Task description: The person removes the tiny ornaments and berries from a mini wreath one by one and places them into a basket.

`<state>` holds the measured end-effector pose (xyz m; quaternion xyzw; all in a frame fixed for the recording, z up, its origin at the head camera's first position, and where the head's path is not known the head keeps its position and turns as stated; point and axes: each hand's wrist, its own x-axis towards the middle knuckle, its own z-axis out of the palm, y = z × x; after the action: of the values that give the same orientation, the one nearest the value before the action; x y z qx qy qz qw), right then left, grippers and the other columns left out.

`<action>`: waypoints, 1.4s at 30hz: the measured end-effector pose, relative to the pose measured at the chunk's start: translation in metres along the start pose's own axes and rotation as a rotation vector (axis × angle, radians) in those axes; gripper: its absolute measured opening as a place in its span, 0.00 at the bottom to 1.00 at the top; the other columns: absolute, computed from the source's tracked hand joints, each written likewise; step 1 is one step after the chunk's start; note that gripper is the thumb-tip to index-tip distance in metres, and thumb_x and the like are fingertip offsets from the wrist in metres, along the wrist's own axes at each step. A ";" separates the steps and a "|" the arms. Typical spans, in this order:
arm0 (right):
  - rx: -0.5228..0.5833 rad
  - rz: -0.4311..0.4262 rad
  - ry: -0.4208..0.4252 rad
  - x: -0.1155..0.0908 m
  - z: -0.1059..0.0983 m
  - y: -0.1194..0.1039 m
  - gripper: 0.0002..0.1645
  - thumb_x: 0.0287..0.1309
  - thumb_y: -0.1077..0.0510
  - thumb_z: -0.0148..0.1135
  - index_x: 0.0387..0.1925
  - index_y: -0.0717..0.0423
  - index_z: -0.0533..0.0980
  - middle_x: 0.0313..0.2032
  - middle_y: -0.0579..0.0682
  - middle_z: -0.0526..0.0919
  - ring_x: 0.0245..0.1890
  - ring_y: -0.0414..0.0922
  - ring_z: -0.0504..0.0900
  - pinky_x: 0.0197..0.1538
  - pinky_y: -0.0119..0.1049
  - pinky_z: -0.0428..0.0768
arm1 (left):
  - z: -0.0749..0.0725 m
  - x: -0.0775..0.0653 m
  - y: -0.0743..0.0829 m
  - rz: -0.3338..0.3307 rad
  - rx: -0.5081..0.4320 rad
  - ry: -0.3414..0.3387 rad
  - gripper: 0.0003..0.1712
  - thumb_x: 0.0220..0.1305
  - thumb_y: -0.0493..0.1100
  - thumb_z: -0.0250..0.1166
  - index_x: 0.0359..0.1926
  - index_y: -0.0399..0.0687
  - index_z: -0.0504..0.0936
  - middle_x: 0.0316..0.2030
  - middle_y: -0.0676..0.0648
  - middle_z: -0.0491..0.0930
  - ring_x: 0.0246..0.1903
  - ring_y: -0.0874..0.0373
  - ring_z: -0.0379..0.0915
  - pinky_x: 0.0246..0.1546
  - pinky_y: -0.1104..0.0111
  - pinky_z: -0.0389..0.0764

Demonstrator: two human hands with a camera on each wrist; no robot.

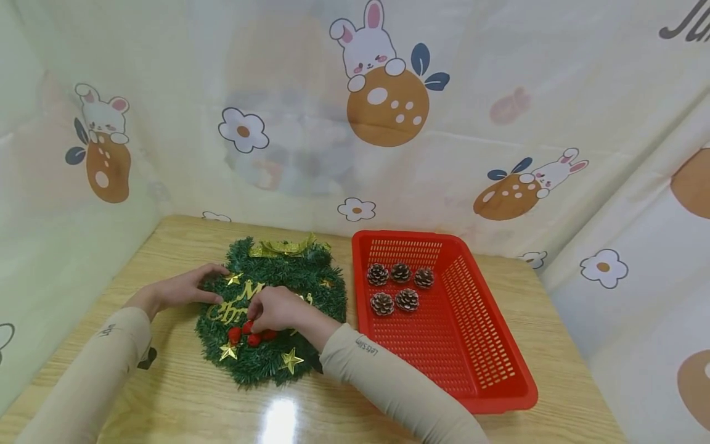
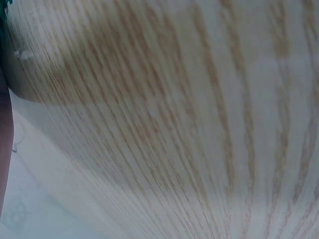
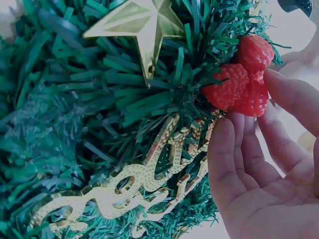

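Observation:
A green tinsel wreath (image 1: 249,364) lies flat on the table, with gold lettering (image 1: 227,312) across its middle and gold stars (image 1: 291,360) on it. At the lower part of the lettering, my right hand (image 1: 277,310) pinches a cluster of red berries (image 3: 249,92) between thumb and fingers. The berries sit against the green tinsel in the right wrist view. My left hand (image 1: 185,288) rests at the wreath's left edge, thumb and fingers spread apart. The left wrist view shows mostly bare wood grain, with the fingers out of sight.
To the right of the wreath stands a red plastic basket (image 1: 488,333) with several pinecones (image 1: 407,300) at its far left. A gold ribbon bow (image 1: 283,247) tops the wreath. Behind the wooden table (image 1: 183,401) hangs a printed curtain (image 1: 294,74).

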<state>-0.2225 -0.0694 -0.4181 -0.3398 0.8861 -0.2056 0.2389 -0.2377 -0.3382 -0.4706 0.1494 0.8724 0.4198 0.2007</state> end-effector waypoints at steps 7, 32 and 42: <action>-0.050 -0.015 -0.009 0.000 0.001 0.000 0.11 0.57 0.57 0.70 0.43 0.51 0.84 0.32 0.39 0.83 0.29 0.33 0.77 0.33 0.25 0.75 | 0.001 0.000 -0.002 0.002 -0.007 -0.004 0.39 0.64 0.49 0.67 0.69 0.41 0.59 0.68 0.29 0.56 0.68 0.29 0.48 0.63 0.36 0.56; 0.139 0.030 0.160 -0.022 -0.055 -0.004 0.14 0.62 0.57 0.66 0.50 0.51 0.81 0.43 0.42 0.82 0.43 0.38 0.79 0.45 0.32 0.77 | 0.002 -0.001 0.001 0.001 -0.013 -0.005 0.40 0.64 0.49 0.67 0.70 0.40 0.58 0.69 0.29 0.55 0.68 0.30 0.48 0.63 0.36 0.55; 0.240 -0.005 0.274 -0.041 -0.083 0.013 0.18 0.61 0.58 0.67 0.53 0.53 0.78 0.47 0.46 0.81 0.48 0.42 0.78 0.51 0.35 0.77 | 0.002 0.000 0.001 0.012 -0.016 -0.005 0.40 0.64 0.49 0.67 0.69 0.40 0.59 0.69 0.28 0.54 0.68 0.28 0.46 0.64 0.36 0.54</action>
<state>-0.2484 -0.0147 -0.3471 -0.2801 0.8786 -0.3547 0.1542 -0.2365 -0.3366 -0.4707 0.1542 0.8675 0.4278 0.2016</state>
